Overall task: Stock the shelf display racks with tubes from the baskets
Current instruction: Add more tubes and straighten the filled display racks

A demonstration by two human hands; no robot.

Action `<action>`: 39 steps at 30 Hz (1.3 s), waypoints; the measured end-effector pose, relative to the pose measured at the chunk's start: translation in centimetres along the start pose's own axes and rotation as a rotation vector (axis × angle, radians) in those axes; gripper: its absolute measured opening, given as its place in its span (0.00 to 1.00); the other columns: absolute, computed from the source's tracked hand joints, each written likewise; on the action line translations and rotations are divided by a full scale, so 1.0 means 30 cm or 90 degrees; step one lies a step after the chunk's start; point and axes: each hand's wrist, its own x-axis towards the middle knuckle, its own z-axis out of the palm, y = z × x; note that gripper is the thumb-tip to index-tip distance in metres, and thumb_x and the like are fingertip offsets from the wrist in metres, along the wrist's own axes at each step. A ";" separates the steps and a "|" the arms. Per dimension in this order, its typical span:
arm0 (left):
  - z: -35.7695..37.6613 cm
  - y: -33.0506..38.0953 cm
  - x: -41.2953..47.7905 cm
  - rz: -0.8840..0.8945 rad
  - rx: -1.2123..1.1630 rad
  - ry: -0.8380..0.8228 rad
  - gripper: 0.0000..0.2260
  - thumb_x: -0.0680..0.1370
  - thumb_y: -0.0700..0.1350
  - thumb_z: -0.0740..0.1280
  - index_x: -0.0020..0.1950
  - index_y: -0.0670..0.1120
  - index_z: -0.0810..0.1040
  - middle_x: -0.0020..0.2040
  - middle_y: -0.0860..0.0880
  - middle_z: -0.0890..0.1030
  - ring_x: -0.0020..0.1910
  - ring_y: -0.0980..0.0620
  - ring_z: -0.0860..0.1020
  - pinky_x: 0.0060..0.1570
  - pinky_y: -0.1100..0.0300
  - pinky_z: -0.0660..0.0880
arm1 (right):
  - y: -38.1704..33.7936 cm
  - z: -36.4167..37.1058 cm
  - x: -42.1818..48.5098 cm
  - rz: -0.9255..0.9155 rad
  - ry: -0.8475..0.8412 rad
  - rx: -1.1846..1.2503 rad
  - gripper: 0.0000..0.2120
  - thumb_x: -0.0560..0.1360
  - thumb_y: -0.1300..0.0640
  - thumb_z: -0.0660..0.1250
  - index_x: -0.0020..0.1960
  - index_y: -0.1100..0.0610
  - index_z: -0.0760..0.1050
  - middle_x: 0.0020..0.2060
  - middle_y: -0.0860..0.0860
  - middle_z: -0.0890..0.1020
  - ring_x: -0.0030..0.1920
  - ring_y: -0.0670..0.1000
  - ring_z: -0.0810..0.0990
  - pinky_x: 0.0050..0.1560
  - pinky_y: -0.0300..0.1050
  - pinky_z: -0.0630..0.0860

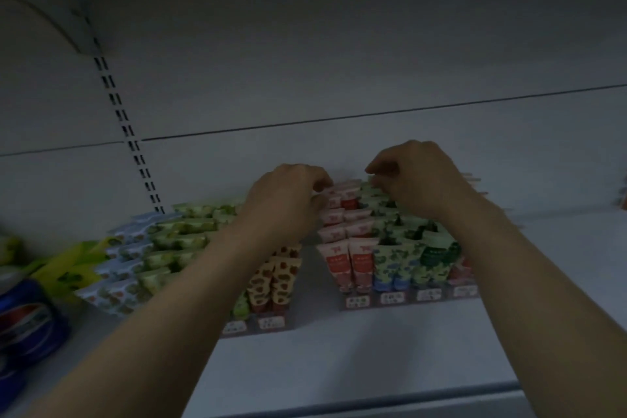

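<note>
Two clear display racks stand on a white shelf (pixel 339 360). The right rack (pixel 410 297) holds rows of red-and-pink tubes (pixel 349 265) and green leaf-print tubes (pixel 400 265). The left rack (pixel 258 324) holds spotted cream tubes (pixel 274 278) and more green ones (pixel 176 234), partly hidden by my left forearm. My left hand (pixel 285 193) reaches to the back of the pink row, its fingers curled and pinching the top of a pink tube (pixel 330 195). My right hand (pixel 417 176) hovers over the back of the green rows, fingertips pinching a green tube top (pixel 373 180).
A blue bottle (pixel 27 312) and yellow-green packets (pixel 64 268) sit at the shelf's left end. Blue-white tubes (pixel 129 248) line the left rack's outer side. Behind is the white back panel with a slotted upright (pixel 125 125); another shelf hangs overhead. No baskets are in view.
</note>
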 end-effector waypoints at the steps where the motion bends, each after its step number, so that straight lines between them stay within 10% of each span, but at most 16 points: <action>1: 0.014 0.007 0.012 -0.001 0.005 0.003 0.12 0.79 0.46 0.64 0.63 0.52 0.77 0.60 0.52 0.79 0.59 0.51 0.75 0.57 0.55 0.74 | 0.004 0.017 -0.002 -0.014 -0.001 -0.005 0.10 0.76 0.54 0.67 0.56 0.51 0.81 0.54 0.51 0.83 0.54 0.53 0.79 0.58 0.46 0.75; 14: 0.085 0.013 0.101 -0.038 -0.038 0.050 0.11 0.72 0.38 0.72 0.54 0.47 0.82 0.49 0.46 0.84 0.51 0.48 0.80 0.53 0.52 0.78 | -0.053 0.131 0.052 0.021 0.000 0.023 0.10 0.73 0.57 0.68 0.52 0.52 0.83 0.48 0.55 0.83 0.46 0.55 0.81 0.41 0.41 0.74; 28: 0.093 -0.013 0.094 -0.017 -0.021 0.034 0.13 0.72 0.37 0.70 0.55 0.48 0.83 0.51 0.44 0.84 0.52 0.45 0.80 0.53 0.51 0.77 | -0.050 0.089 0.043 0.000 -0.064 0.106 0.10 0.73 0.61 0.67 0.53 0.58 0.83 0.51 0.55 0.84 0.51 0.53 0.80 0.53 0.39 0.74; 39: 0.062 0.036 0.113 0.027 0.049 -0.003 0.13 0.72 0.36 0.67 0.52 0.47 0.84 0.48 0.41 0.81 0.48 0.42 0.78 0.49 0.51 0.77 | -0.038 0.079 0.063 -0.009 -0.106 0.085 0.08 0.73 0.62 0.67 0.36 0.61 0.79 0.28 0.51 0.74 0.29 0.44 0.69 0.23 0.30 0.63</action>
